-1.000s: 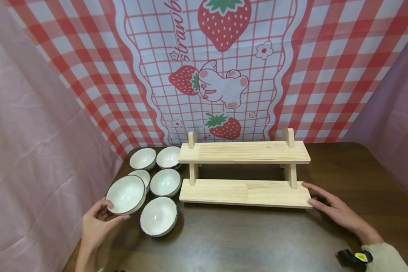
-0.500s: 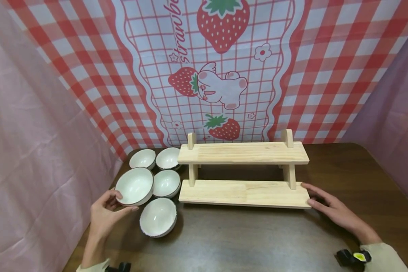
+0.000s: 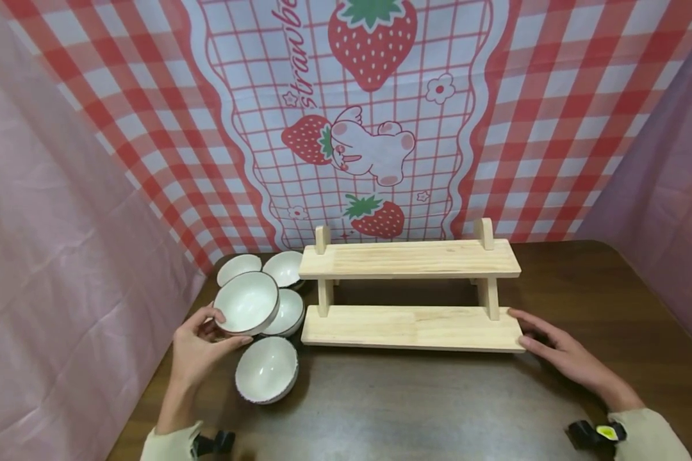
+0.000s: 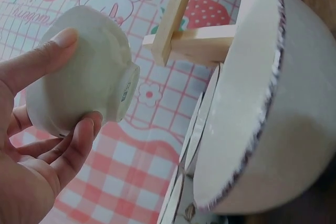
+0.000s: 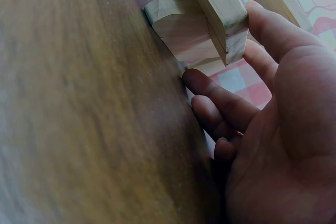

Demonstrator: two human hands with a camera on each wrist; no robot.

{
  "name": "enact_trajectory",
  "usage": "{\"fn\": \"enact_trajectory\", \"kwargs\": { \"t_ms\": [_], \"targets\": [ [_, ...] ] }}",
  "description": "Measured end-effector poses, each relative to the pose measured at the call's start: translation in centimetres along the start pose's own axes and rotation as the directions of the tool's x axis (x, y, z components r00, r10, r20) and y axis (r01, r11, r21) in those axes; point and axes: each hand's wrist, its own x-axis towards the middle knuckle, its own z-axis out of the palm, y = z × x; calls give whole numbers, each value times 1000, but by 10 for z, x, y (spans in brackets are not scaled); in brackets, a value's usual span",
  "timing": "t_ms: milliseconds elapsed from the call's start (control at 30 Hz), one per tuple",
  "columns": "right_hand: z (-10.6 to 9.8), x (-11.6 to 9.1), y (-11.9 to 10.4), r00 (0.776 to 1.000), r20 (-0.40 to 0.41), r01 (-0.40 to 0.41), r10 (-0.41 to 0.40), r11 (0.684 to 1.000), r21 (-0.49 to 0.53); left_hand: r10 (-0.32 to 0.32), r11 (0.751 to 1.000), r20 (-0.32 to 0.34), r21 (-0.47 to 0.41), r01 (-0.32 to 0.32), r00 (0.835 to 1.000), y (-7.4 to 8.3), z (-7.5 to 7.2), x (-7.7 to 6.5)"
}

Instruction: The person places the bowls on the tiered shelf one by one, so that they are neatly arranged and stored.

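Note:
My left hand (image 3: 198, 349) pinches a white bowl (image 3: 247, 302) by its near left rim, thumb in front and fingers curled under. That bowl is held up and tilted above the other bowls, its underside (image 4: 84, 72) showing in the left wrist view. Nearest to it, a white bowl with a rough dark rim (image 3: 267, 370) sits on the table. At the right, my right hand (image 3: 565, 355) grips the end of the lower board of a two-tier wooden shelf (image 3: 409, 326). The thumb is at the board's front corner and the index finger at its back corner.
Several white bowls stand at the table's back left: one at the back corner (image 3: 238, 269), one against the shelf (image 3: 284, 267), another partly behind the held bowl (image 3: 288, 312). A checked strawberry cloth (image 3: 375, 160) hangs behind. Brown table surface (image 3: 415, 403) lies in front.
My left hand has carried the bowl to the right and away from me, over the rear bowls. My right hand stays on the shelf's end.

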Motion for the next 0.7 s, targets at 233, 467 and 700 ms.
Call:
{"fn": "enact_trajectory", "kwargs": {
  "t_ms": [233,467,700],
  "targets": [
    [-1,0,-1,1000,12,-23,23,1000,1,-7,995,28,99,4,1000,6,11,6],
    [0,0,1,1000,10,8,-8,1000,20,-27,992,61,127,19,998,9,22,14],
    [1,0,1,1000,2,22,-22,999,25,-38,994,57,101,33,998,14,33,19]
  ]
}}
